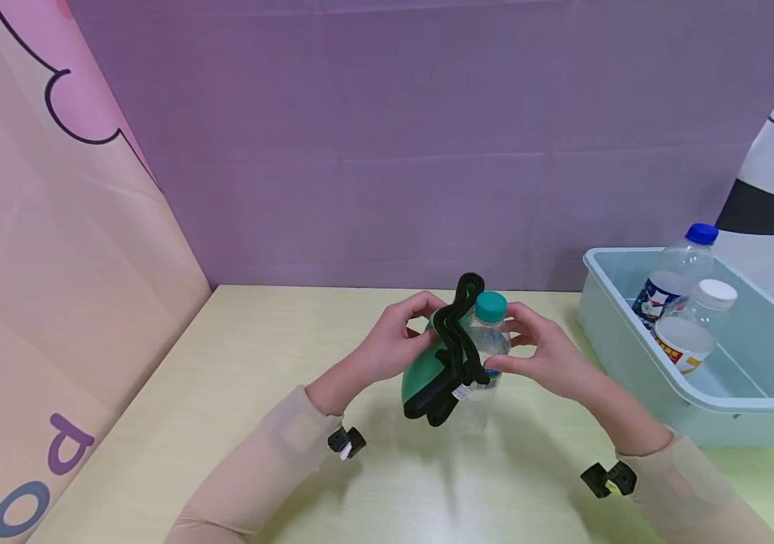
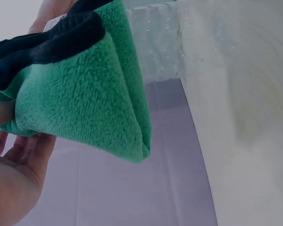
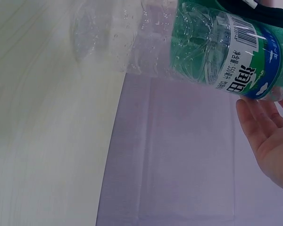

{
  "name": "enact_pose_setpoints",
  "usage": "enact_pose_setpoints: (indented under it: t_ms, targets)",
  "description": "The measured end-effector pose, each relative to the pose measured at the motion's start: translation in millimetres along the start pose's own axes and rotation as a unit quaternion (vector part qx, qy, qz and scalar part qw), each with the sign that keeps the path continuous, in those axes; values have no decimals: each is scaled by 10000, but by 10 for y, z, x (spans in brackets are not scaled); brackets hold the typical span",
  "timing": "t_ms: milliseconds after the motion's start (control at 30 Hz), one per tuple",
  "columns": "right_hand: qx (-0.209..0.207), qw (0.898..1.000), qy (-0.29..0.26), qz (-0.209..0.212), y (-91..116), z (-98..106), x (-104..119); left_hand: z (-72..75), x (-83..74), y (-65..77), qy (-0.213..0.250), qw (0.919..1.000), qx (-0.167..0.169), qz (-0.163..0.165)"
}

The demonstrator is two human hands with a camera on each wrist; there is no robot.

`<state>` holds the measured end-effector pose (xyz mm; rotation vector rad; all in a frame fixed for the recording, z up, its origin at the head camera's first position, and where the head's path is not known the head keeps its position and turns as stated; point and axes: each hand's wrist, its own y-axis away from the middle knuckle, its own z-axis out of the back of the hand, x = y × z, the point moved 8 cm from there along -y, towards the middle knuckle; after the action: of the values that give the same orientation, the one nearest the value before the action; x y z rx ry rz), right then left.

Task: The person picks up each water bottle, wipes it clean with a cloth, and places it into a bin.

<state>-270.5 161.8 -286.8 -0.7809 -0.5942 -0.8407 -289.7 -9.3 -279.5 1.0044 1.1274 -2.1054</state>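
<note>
My left hand (image 1: 387,344) grips a folded green towel (image 2: 85,89) with thick black edging, thumb on one face and fingers on the other. A small white tag shows by the towel's dark edge in the head view. Beside it, my right hand (image 1: 550,359) holds a clear plastic bottle (image 3: 245,56) around its upper part, below the teal cap (image 1: 490,306). The bottle is upright, with a blue, green and white label high on its body and droplets on the plastic. In the head view the towel overlaps the bottle's left side.
A pale blue plastic bin (image 1: 754,408) stands at the right of the light wood table (image 1: 278,332). Inside lean a blue-capped bottle (image 1: 689,261) and a white-capped bottle (image 1: 693,325). A purple cloth backdrop (image 1: 360,151) rises behind the table, with a printed pink panel (image 1: 54,264) at left.
</note>
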Motion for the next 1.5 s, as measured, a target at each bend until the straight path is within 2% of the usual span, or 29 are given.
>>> enact_pose_setpoints:
  t_ms: [333,667,867,967,1133,1267,1500]
  targets:
    - [-124,9998,113,145,-13,23,-6,-65,98,61,-220,9995,209,-17]
    - [-56,9999,87,0,-1,16,-26,-224,434,207,-995,9919,764,174]
    - [-47,10000,62,-29,1,0,-31,-257,541,258,-1110,9897,835,352]
    - [-48,10000,40,-10,7,-9,-24,-240,519,272,-1014,9918,725,279]
    - [-102,9998,27,191,15,-7,17,-179,407,239,-547,9971,432,304]
    - [-139,9995,30,285,13,0,31,-114,284,148,-260,9990,199,318]
    - [-81,9997,-44,245,-3,-8,9,17,4,-19,-85,10000,-10,49]
